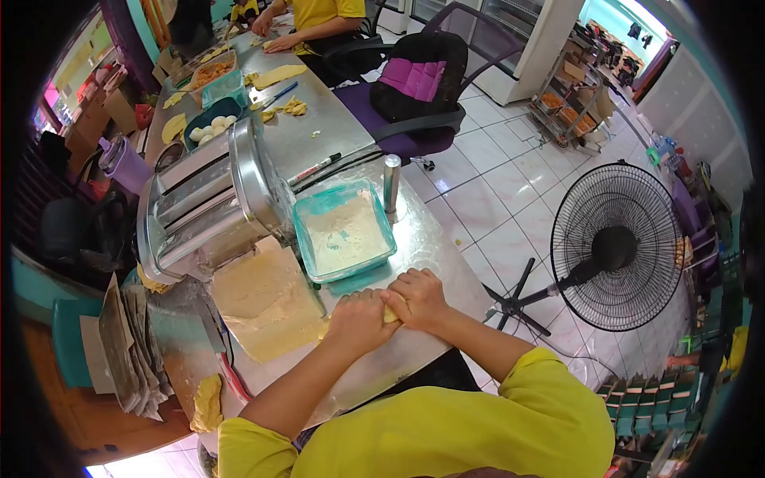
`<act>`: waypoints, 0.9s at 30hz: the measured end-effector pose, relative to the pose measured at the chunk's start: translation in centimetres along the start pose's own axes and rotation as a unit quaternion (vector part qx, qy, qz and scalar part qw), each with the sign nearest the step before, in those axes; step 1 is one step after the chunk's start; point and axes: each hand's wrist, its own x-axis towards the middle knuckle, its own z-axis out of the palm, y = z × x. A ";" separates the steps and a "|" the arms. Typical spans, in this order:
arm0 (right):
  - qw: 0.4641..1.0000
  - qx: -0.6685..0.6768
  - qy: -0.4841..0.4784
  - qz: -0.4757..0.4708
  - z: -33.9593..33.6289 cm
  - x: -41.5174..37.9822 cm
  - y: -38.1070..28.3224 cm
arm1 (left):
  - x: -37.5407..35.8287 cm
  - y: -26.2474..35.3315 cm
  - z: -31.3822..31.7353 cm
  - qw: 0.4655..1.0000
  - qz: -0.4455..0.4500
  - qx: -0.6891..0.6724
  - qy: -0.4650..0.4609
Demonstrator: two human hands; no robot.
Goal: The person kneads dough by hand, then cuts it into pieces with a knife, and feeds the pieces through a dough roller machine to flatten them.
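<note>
Both my hands are close together at the near edge of the metal table, fingers curled over a lump of yellow dough (pixel 390 314). My left hand (pixel 358 320) is wrapped round its left part, and my right hand (pixel 417 298) grips the right end, touching the left. Most of the dough is hidden under them. Just beyond stands a teal container (pixel 344 276) with pale flour (pixel 343 231) in it. To the left lies a flat sheet of dough (pixel 267 303), in front of a metal dough roller machine (pixel 215 207).
A red-handled tool (pixel 233 378) and a dough piece (pixel 209 404) lie at the left edge. White balls (pixel 213 129) fill a dark bowl farther back. A person in yellow (pixel 323 16) works at the far end. A standing fan (pixel 615 245) and chair (pixel 418 80) stand right.
</note>
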 end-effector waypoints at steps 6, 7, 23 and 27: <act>0.999 -0.025 0.036 0.017 1.2 1.3 1.0 | 0.8 0.3 -0.8 0.996 -0.086 -0.001 -0.039; 0.997 -0.050 0.035 0.040 1.3 1.0 0.8 | 0.5 0.4 -0.6 0.995 -0.087 -0.005 -0.040; 0.996 0.031 0.069 -0.040 -2.4 -6.6 -6.3 | -9.5 4.3 -0.6 0.992 0.021 0.030 0.117; 0.993 -0.063 0.067 -0.068 -1.4 -6.2 -6.9 | -8.8 2.3 0.9 0.982 0.044 0.119 0.139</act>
